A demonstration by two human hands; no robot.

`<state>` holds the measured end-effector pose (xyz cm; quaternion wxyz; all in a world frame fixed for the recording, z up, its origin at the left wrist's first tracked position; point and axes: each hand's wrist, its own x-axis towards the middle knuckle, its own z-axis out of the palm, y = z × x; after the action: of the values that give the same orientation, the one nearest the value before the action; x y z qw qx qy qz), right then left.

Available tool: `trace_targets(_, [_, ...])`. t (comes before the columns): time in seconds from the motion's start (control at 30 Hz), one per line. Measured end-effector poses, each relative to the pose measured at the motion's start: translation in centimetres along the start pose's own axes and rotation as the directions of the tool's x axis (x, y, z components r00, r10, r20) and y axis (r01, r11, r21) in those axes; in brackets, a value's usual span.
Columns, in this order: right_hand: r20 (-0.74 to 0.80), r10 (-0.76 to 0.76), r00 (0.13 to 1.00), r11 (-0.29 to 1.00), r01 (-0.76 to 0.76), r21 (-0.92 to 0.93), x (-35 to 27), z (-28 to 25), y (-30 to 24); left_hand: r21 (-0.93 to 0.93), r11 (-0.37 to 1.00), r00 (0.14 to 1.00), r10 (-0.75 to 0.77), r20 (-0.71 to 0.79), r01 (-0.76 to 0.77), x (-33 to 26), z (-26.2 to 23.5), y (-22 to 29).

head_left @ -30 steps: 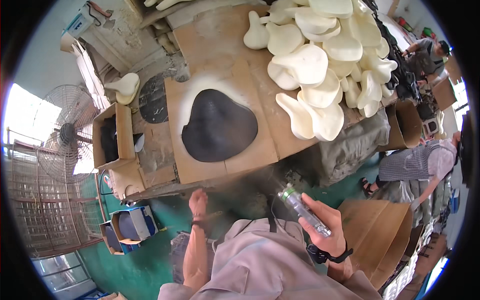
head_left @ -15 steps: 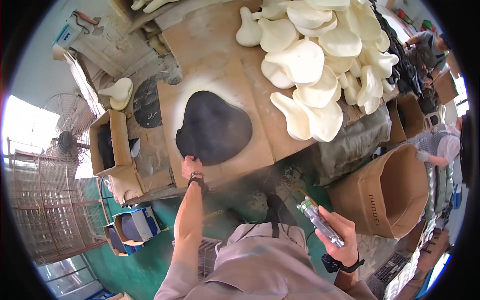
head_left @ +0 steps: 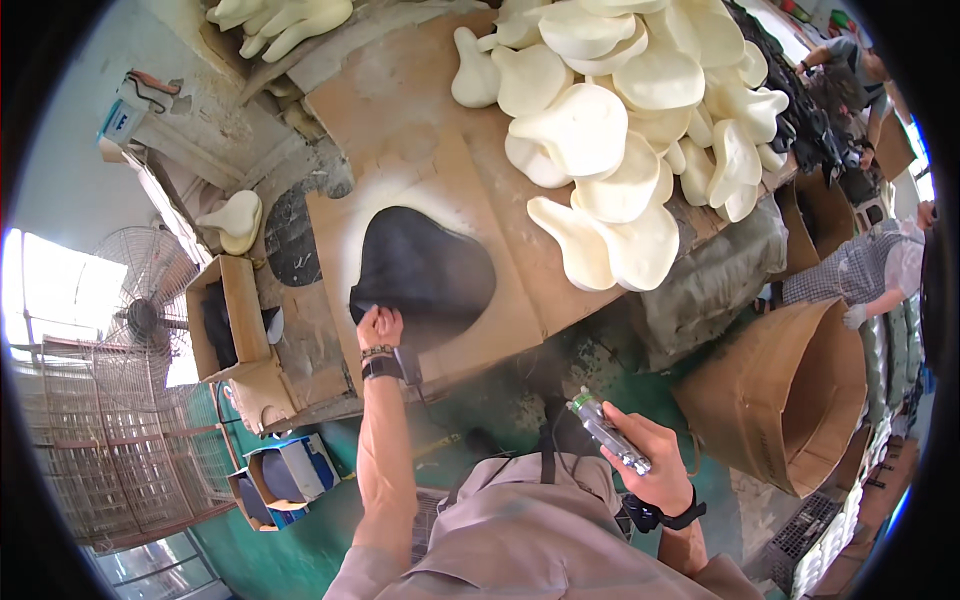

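A black, rounded saddle-shaped sheet point(head_left: 430, 270) lies on a cardboard sheet point(head_left: 500, 225), with a pale sprayed-looking halo around its far edge. My left hand point(head_left: 381, 326) pinches its near left edge, where the material looks slightly lifted and folded. Off the table's front edge, my right hand point(head_left: 652, 462) is wrapped round a silvery metal spray gun point(head_left: 612, 437) with a green ring, pointing up and left toward the sheet. A faint haze hangs over the near side of the sheet.
Cream foam saddle shapes point(head_left: 580, 130) are heaped at the right of the table. An open cardboard box point(head_left: 228, 310) holding dark pieces stands on the left, a fan point(head_left: 145, 315) beyond it. A large carton point(head_left: 750, 390) sits on the floor at right. Two people work at the far right.
My left hand has moved from the sheet's near edge onto its left corner, which now looks folded. My right hand with the spray gun has shifted left. The whole view has tilted slightly.
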<state>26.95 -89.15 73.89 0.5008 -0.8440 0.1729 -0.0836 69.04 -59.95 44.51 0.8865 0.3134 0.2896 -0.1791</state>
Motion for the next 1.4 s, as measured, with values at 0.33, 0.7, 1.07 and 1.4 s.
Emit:
trace_targets(0.33, [0.123,-0.041,0.992,0.999,0.043,-0.007,0.6,0.5,0.2,-0.179,0.922,0.862,0.386,0.330,-0.344,-2.7,17.2,9.6])
trace_targets(0.7, [0.306,-0.150,0.940,0.986,0.166,-0.026,4.2,2.1,-1.6,-0.218,0.674,0.666,0.737,0.119,-0.706,-18.3,2.9,14.3])
trace_targets(1.07, [0.714,-0.271,0.646,0.918,0.397,-0.011,7.3,9.7,-5.3,-0.459,0.611,0.726,0.304,-0.617,-0.645,-38.1,-14.1,3.3])
trace_targets(1.4, [0.910,-0.177,0.375,0.833,0.549,-0.064,-8.0,19.0,-17.5,-0.461,0.254,0.512,0.193,-0.837,-0.850,-56.7,-37.8,-3.5])
